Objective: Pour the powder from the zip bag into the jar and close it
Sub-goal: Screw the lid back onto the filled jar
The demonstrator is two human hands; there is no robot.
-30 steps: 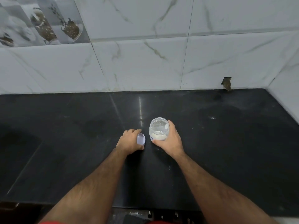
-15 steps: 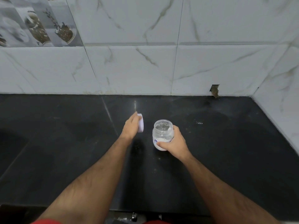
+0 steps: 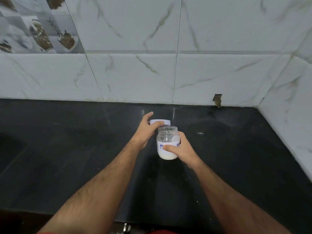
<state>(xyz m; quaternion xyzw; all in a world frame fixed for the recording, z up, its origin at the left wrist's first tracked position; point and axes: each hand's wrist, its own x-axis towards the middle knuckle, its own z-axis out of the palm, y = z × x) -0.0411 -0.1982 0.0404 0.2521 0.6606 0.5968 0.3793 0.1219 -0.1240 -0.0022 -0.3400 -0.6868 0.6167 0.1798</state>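
A clear plastic jar (image 3: 167, 137) with a white label in blue writing and white powder at its bottom is held above the black counter by my right hand (image 3: 181, 150), fingers wrapped round its lower half. Its mouth is uncovered. My left hand (image 3: 145, 130) grips a white lid (image 3: 166, 122), flat side up, just behind and slightly above the jar's rim. No zip bag is in view.
The black stone counter (image 3: 67, 149) runs to a white marble-tiled wall (image 3: 135, 73) at the back and another wall on the right. A few white powder specks (image 3: 200, 132) lie on the counter to the right of the jar.
Both hands rose off the counter. The jar was lifted and the lid turned from edge-on to flat, moving right to the jar's mouth.
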